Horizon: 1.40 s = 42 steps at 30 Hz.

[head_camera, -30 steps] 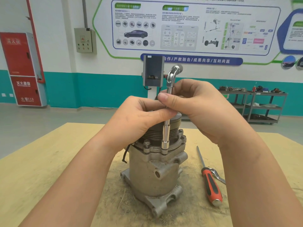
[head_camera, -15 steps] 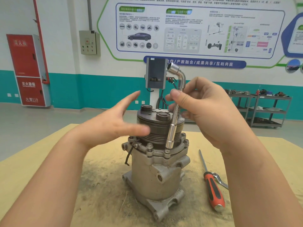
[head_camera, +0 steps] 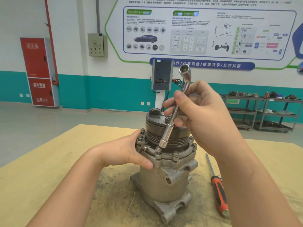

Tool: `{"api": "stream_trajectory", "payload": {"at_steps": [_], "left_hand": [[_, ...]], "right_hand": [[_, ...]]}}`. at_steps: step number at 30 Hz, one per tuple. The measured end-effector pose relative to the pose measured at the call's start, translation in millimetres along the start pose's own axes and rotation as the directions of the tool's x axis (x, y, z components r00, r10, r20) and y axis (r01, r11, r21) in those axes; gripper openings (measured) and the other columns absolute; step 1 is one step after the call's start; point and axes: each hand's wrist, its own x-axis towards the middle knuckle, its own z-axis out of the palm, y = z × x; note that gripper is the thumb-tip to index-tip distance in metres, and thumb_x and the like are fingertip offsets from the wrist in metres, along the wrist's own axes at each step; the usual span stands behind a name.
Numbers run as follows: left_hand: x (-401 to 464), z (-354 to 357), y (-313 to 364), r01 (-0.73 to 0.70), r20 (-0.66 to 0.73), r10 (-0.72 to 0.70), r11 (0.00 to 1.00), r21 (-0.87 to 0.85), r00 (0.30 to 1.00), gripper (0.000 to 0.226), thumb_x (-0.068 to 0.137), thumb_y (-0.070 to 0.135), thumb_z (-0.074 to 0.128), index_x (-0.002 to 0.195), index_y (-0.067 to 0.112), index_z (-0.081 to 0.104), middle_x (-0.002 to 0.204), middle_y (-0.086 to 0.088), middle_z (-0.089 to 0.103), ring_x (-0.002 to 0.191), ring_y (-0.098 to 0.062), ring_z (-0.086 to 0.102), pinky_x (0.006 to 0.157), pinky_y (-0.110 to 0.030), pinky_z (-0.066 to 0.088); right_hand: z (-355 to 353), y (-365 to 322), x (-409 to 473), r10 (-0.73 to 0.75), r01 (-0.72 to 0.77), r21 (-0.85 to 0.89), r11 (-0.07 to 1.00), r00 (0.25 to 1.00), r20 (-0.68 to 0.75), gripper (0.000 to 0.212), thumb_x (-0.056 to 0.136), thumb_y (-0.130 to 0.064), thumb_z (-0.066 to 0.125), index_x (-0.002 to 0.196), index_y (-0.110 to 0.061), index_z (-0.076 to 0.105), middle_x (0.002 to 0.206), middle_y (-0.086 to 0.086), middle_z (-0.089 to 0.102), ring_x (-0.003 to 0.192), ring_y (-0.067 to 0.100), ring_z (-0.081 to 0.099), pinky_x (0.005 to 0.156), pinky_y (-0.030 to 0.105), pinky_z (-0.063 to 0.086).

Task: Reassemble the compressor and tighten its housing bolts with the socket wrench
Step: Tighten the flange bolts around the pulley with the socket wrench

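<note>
**Wrench poised over a flange bolt**

The compressor [head_camera: 165,174] stands upright on the table [head_camera: 49,169]. The left hand [head_camera: 124,153] grips its flange, thumb curled over the front, the other fingers hidden behind. The right hand [head_camera: 201,118] pinches the tilted socket wrench [head_camera: 173,115] between thumb and fingers; its lower socket hangs below them, just above a bolt [head_camera: 158,150]. A screwdriver [head_camera: 218,190] lies under the right wrist.

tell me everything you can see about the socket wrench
The socket wrench is a bright, chromed L-shaped metal bar with a hex socket at each end. The right hand grips its shaft. It tilts, bent end up showing an open hex mouth, lower socket hovering just above a flange bolt on the compressor, apparently not seated.
</note>
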Motion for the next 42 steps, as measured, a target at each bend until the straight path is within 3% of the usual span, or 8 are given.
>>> {"api": "stream_trajectory", "payload": {"at_steps": [6,11,14,17,24,31,37,42], "left_hand": [[-18.8,24.2,7.7,0.076,-0.257,-0.062,0.996,0.047,0.964,0.099,0.038,0.059,0.090,0.126,0.037,0.050,0.119,0.020,0.067,0.113,-0.003,0.062,0.103,-0.039,0.048],[-33.3,82.6,29.9,0.308,-0.676,-0.105,0.933,0.187,0.729,0.096,0.028,0.086,0.066,0.110,0.040,0.042,0.091,0.026,0.060,0.082,0.003,0.057,0.064,-0.020,0.048],[-36.4,102.3,39.1,0.379,-0.631,-0.182,0.905,0.192,0.754,0.135,0.043,0.091,0.062,0.151,0.032,0.006,0.132,0.005,0.059,0.114,-0.018,0.060,0.091,-0.038,0.053],[-41.1,87.0,59.6,0.271,-0.535,-0.230,0.963,-0.002,0.813,0.154,0.031,0.091,0.052,0.151,0.031,-0.024,0.166,0.003,-0.002,0.151,-0.018,0.014,0.122,-0.042,0.018],[-17.8,41.9,118.6,-0.066,-0.613,0.305,0.922,0.381,0.728,0.030,0.080,0.054,0.065,0.103,0.035,0.065,0.134,0.020,0.055,0.129,0.003,0.042,0.088,-0.003,0.028],[9.2,72.1,125.5,-0.045,-0.592,0.271,0.929,0.368,0.759,0.028,0.072,0.059,0.074,0.076,0.032,0.067,0.080,0.016,0.071,0.087,-0.011,0.065,0.092,-0.044,0.047],[11.0,77.6,122.6,-0.126,-0.666,0.277,0.956,0.267,0.693,0.023,0.075,0.057,0.074,0.075,0.034,0.075,0.073,0.020,0.072,0.089,-0.015,0.065,0.096,-0.047,0.046],[10.6,73.2,119.0,-0.146,-0.629,0.262,0.962,0.231,0.732,0.022,0.083,0.054,0.069,0.084,0.034,0.079,0.067,0.023,0.069,0.085,-0.013,0.063,0.097,-0.045,0.045]], "right_hand": [[-3.2,-4.6,-0.9,0.045,-0.043,-0.021,0.999,0.995,0.089,0.010,0.095,-0.010,0.058,0.090,-0.008,0.050,0.076,0.012,0.074,0.069,0.023,0.071,0.046,0.021,0.047],[-22.3,-13.5,-1.9,0.077,-0.047,-0.228,0.973,0.989,0.126,0.015,0.097,-0.005,0.054,0.105,-0.013,0.065,0.084,0.005,0.076,0.078,0.016,0.074,0.056,0.017,0.052],[-39.7,-19.0,-3.8,0.115,-0.094,-0.229,0.969,0.990,0.079,0.014,0.094,-0.002,0.057,0.101,-0.011,0.067,0.082,0.005,0.076,0.080,0.018,0.074,0.060,0.017,0.054],[-53.8,-19.5,-3.9,0.136,-0.137,-0.239,0.961,0.990,-0.021,0.009,0.086,-0.006,0.069,0.095,-0.008,0.066,0.081,0.007,0.076,0.080,0.023,0.074,0.063,0.025,0.058],[-50.2,-14.3,-0.7,0.049,-0.104,-0.452,0.886,0.990,-0.132,0.031,0.068,-0.042,0.081,0.085,-0.020,0.069,0.075,0.001,0.073,0.070,0.022,0.072,0.075,0.048,0.059],[-55.4,-13.5,-0.4,0.112,-0.096,-0.434,0.896,0.994,0.012,0.014,0.094,-0.027,0.061,0.092,-0.025,0.074,0.089,-0.012,0.075,0.088,0.010,0.071,0.089,0.042,0.055],[-56.2,-7.8,4.9,0.031,-0.036,-0.360,0.932,0.999,-0.022,0.027,0.074,-0.033,0.081,0.072,-0.016,0.060,0.075,0.006,0.063,0.074,0.020,0.060,0.073,0.043,0.048],[-58.2,-4.7,4.4,0.098,-0.059,-0.320,0.946,0.989,0.107,0.008,0.091,-0.023,0.066,0.094,-0.018,0.072,0.095,-0.001,0.075,0.095,0.017,0.070,0.095,0.043,0.052]]}}
